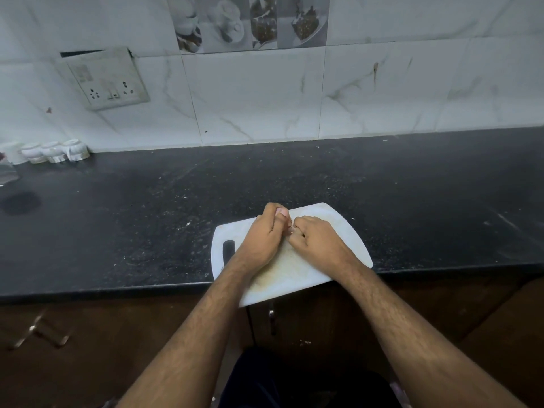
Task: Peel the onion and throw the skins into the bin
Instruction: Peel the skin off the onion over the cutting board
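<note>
Both hands meet over a white cutting board [347,234] that hangs a little over the counter's front edge. My left hand [266,234] is curled around a small onion [282,212]; only a pale pink sliver of it shows between the fingers. My right hand [316,240] touches the left, its fingertips pinching at the onion near a bit of skin [291,229]. Most of the onion is hidden by the hands. No bin is in view.
A dark knife handle [228,250] lies on the board's left side, partly under my left forearm. The black counter [147,219] stretches left and right. White cups [56,151] stand at the back left by the tiled wall. Brown cabinet doors [73,334] are below.
</note>
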Demonstrator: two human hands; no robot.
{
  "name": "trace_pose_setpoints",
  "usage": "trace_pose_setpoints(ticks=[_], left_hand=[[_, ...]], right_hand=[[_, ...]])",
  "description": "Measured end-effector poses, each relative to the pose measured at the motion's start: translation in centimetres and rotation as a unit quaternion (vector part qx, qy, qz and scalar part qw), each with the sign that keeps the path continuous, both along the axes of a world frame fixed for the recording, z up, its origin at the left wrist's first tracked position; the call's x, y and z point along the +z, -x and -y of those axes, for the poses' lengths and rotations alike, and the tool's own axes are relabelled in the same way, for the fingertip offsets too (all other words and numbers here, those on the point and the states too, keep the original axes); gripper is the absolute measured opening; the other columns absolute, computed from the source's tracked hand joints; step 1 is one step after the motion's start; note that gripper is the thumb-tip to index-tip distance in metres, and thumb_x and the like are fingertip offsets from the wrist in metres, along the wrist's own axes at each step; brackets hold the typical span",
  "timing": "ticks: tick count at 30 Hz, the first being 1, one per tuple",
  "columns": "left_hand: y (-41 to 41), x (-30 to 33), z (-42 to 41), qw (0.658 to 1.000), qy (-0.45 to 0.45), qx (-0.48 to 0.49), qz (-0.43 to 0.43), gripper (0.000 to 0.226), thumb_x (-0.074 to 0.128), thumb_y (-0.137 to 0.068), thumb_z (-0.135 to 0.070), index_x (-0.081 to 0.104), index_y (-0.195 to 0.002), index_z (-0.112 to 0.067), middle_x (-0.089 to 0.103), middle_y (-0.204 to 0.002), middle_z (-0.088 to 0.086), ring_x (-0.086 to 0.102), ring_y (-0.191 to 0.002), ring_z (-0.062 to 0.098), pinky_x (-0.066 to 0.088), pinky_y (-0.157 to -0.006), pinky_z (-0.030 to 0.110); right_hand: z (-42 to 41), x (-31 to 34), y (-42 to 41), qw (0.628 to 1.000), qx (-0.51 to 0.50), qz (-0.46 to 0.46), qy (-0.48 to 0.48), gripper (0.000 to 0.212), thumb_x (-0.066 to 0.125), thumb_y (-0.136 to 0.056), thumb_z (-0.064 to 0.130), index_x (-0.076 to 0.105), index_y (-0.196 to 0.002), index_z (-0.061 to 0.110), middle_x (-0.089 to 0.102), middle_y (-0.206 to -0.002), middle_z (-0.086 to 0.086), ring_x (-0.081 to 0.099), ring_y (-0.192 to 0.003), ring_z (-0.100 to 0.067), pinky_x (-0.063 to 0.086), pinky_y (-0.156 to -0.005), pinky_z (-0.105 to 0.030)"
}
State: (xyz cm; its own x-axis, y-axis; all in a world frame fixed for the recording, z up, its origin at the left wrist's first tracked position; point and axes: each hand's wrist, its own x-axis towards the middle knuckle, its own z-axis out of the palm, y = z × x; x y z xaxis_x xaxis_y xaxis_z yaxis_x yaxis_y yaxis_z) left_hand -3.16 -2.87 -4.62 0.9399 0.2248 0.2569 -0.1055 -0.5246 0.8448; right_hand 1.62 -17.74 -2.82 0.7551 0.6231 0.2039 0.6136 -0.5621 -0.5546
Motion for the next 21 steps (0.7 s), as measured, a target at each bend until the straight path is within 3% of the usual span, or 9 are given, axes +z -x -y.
trace_pose_setpoints(ticks=[3, 5, 8, 10, 12, 14, 16, 19, 21], left_hand=[[-0.3, -0.1, -0.7, 0.998, 0.051, 0.028, 0.007, 0.036, 0.031, -0.112, -0.049, 0.053, -0.111, -0.021, 0.059, -0.094, -0.013, 0.057, -0.092, 0.008, 0.048, -0.096, 0.036], [-0.5, -0.4, -0.8, 0.997, 0.068, 0.014, 0.024, 0.039, 0.032, -0.109, -0.053, 0.056, -0.109, -0.022, 0.06, -0.09, -0.017, 0.057, -0.091, 0.007, 0.049, -0.097, 0.039], [-0.3, -0.7, -0.5, 0.996, 0.085, -0.011, 0.029, 0.035, 0.034, -0.113, -0.044, 0.059, -0.113, -0.018, 0.06, -0.091, -0.015, 0.057, -0.089, 0.004, 0.048, -0.098, 0.034], [-0.1, -0.6, -0.5, 0.994, 0.101, -0.019, 0.03, 0.036, 0.034, -0.113, -0.042, 0.059, -0.117, -0.016, 0.06, -0.091, -0.012, 0.058, -0.091, 0.004, 0.047, -0.099, 0.031], [-0.2, -0.5, -0.6, 0.992, 0.122, -0.02, 0.039, 0.04, 0.035, -0.109, -0.047, 0.06, -0.119, -0.017, 0.059, -0.089, -0.011, 0.059, -0.094, 0.007, 0.047, -0.102, 0.034], [-0.2, -0.5, -0.6, 0.989, 0.143, -0.025, 0.042, 0.04, 0.037, -0.107, -0.047, 0.062, -0.119, -0.018, 0.059, -0.089, -0.009, 0.059, -0.094, 0.009, 0.047, -0.104, 0.037], [-0.2, -0.6, -0.7, 0.988, 0.148, -0.033, 0.034, 0.037, 0.038, -0.109, -0.043, 0.064, -0.12, -0.019, 0.061, -0.09, -0.009, 0.061, -0.095, 0.01, 0.048, -0.104, 0.036], [-0.1, -0.5, -0.7, 0.991, 0.125, -0.047, 0.016, 0.034, 0.041, -0.111, -0.044, 0.065, -0.125, -0.024, 0.063, -0.091, -0.015, 0.063, -0.096, 0.008, 0.051, -0.103, 0.033], [0.0, -0.4, -0.5, 0.993, 0.112, -0.048, 0.003, 0.034, 0.043, -0.111, -0.045, 0.064, -0.13, -0.026, 0.067, -0.094, -0.016, 0.066, -0.095, 0.002, 0.052, -0.097, 0.024]], right_hand=[[0.7, -0.4, -0.2, 0.999, -0.015, -0.022, -0.044, 0.031, 0.051, -0.09, 0.013, 0.034, -0.065, 0.018, 0.038, -0.063, 0.007, 0.034, -0.06, -0.009, 0.029, -0.056, -0.023], [1.0, -0.7, -0.4, 0.992, -0.054, -0.042, -0.109, 0.032, 0.051, -0.092, 0.012, 0.035, -0.065, 0.018, 0.037, -0.061, 0.009, 0.033, -0.056, -0.008, 0.031, -0.052, -0.021], [0.5, -1.3, -0.8, 0.991, -0.086, 0.001, -0.104, 0.033, 0.056, -0.098, 0.017, 0.042, -0.068, 0.021, 0.048, -0.07, 0.008, 0.042, -0.061, -0.008, 0.035, -0.056, -0.016], [0.1, -1.8, -0.9, 0.992, -0.095, 0.021, -0.075, 0.022, 0.061, -0.099, 0.017, 0.054, -0.078, 0.02, 0.053, -0.082, 0.007, 0.05, -0.071, -0.007, 0.037, -0.061, -0.015], [0.2, -2.1, -1.1, 0.992, -0.101, 0.023, -0.076, 0.009, 0.06, -0.098, 0.01, 0.063, -0.094, 0.018, 0.057, -0.095, 0.008, 0.055, -0.08, -0.005, 0.04, -0.068, -0.014], [0.6, -2.1, -1.1, 0.99, -0.102, 0.008, -0.097, 0.015, 0.057, -0.099, 0.007, 0.067, -0.099, 0.018, 0.065, -0.096, 0.011, 0.06, -0.081, 0.0, 0.042, -0.07, -0.01], [1.0, -1.9, -1.0, 0.985, -0.108, -0.022, -0.13, 0.019, 0.052, -0.103, 0.011, 0.068, -0.098, 0.019, 0.072, -0.087, 0.01, 0.065, -0.079, 0.004, 0.046, -0.069, -0.012], [1.1, -1.6, -0.8, 0.978, -0.12, -0.003, -0.168, 0.023, 0.049, -0.106, 0.025, 0.069, -0.097, 0.018, 0.072, -0.083, 0.003, 0.066, -0.079, -0.005, 0.05, -0.067, -0.022], [1.2, -1.4, -0.8, 0.979, -0.093, 0.01, -0.181, 0.026, 0.055, -0.103, 0.037, 0.07, -0.094, 0.019, 0.069, -0.089, 0.006, 0.063, -0.081, -0.007, 0.047, -0.068, -0.019]])
